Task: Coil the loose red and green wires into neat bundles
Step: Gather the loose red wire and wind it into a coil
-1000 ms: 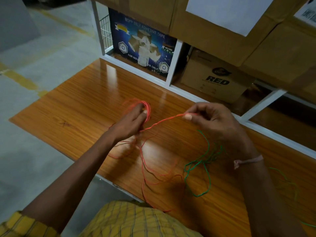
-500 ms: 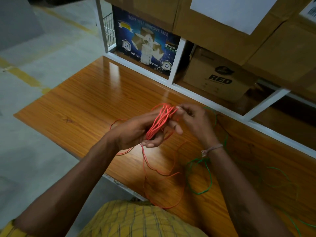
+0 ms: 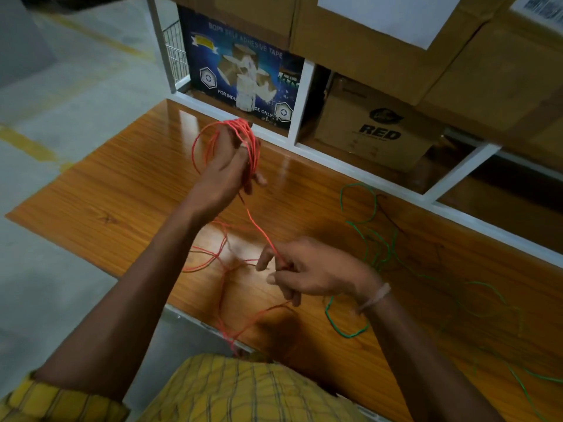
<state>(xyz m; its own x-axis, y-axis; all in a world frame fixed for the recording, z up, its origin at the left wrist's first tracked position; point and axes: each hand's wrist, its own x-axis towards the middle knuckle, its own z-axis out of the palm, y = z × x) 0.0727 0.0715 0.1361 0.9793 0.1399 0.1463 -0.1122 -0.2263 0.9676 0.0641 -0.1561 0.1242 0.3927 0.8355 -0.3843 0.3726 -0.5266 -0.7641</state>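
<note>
Held raised at upper centre of the frame, the left hand (image 3: 227, 169) keeps its grip closed around a red coil (image 3: 243, 138), the loops passing over the fingers so the hand serves as a former for the bundle. From the coil one taut strand of red wire (image 3: 259, 229) runs down to the right hand (image 3: 307, 274) at centre frame, whose grip pinches it between thumb and fingertips, evidently to feed it under tension for the next turn. Slack red wire lies in loose loops on the wooden surface (image 3: 122, 184) beneath both hands and trails over its near edge at lower centre. Green wire (image 3: 374, 239) lies uncoiled and untouched at right of frame, apart from either hand; judged from this, the red bundle is partly wound and the green not yet begun. Motion blur hides the finer finger detail.
</note>
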